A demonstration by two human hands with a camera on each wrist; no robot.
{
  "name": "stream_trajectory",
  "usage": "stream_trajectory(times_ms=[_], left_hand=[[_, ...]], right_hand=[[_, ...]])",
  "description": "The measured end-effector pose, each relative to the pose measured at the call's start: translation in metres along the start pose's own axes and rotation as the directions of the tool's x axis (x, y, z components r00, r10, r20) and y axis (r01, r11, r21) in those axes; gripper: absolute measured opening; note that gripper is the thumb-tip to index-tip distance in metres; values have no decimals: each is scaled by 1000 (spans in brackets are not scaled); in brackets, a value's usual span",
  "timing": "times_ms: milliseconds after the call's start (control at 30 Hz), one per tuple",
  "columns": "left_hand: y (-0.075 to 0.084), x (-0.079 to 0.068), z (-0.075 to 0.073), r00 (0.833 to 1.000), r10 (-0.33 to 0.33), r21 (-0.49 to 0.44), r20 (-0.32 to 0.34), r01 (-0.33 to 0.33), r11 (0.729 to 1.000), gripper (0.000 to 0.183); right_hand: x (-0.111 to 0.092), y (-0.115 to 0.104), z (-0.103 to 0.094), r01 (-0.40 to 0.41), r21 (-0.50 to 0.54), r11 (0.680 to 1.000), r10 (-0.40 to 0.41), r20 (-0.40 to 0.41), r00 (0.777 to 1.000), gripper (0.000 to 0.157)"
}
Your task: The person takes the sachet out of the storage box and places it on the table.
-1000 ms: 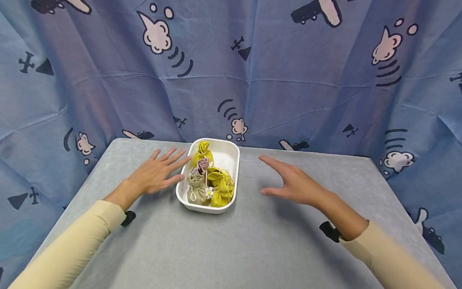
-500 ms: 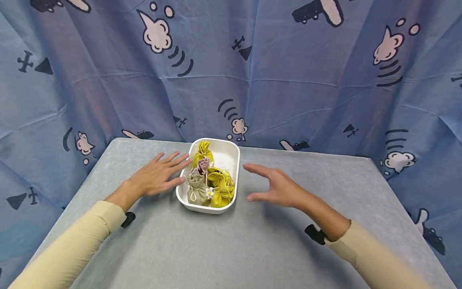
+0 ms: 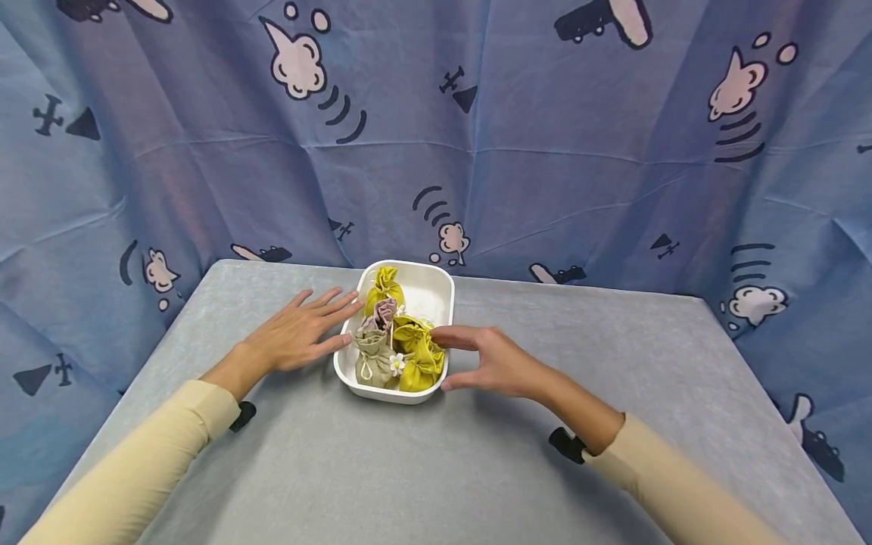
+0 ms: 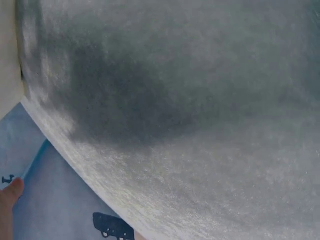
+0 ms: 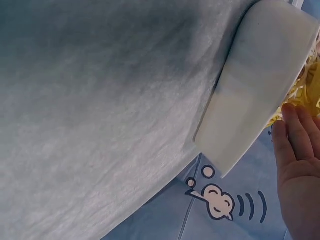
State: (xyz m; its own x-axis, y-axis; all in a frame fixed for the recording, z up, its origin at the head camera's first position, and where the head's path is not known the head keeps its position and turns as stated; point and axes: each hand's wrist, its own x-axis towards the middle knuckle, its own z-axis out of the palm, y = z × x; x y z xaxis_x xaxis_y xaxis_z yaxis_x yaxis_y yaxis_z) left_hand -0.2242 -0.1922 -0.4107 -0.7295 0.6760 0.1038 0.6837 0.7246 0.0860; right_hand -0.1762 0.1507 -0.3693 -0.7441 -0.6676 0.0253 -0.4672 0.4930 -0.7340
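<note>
Tray [image 5: 255, 85]: looks like moulded plastic, white, smooth wall, low sheen. Yellow pouches [image 3: 420, 369]: soft cloth, puckered, faint satin look. Grey-beige pouch [image 3: 372, 362]: cloth, matt, coarser-looking. Mauve pouch [image 3: 384, 310]: crumpled cloth, dull. White flower [image 3: 397, 365]: too small to tell plastic from cloth. Table cover [image 3: 409, 469]: grey, fibrous, felt-like, mostly matt, glinting in left wrist view where light catches. Curtain [image 3: 545, 113]: printed fabric, matt, fold-creased. Sleeves [image 3: 132, 458]: plain matt cloth. Wrist pieces [image 3: 565, 445]: black, dull; material unclear.

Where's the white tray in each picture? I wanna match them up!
Head: the white tray is in the middle, with small cloth bags inside.
Left wrist: probably the pale slice at the upper left edge.
Right wrist: upper right, mostly its side wall.
Shared landmark: the grey tabletop.
</note>
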Motion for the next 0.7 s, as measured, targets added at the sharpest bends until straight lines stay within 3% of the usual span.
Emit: stream_trajectory(times_ms=[267,700], left_hand=[[-1,0,1,1000,-4,-9,-2,4,1000,61],[-4,0,2,1000,-7,-8,7,7,1000,62]], right_hand=[[9,-2,7,-26,-30,999,26,2,1000,74],[28,-8,21,28,-135,990,-30,-10,1000,73]])
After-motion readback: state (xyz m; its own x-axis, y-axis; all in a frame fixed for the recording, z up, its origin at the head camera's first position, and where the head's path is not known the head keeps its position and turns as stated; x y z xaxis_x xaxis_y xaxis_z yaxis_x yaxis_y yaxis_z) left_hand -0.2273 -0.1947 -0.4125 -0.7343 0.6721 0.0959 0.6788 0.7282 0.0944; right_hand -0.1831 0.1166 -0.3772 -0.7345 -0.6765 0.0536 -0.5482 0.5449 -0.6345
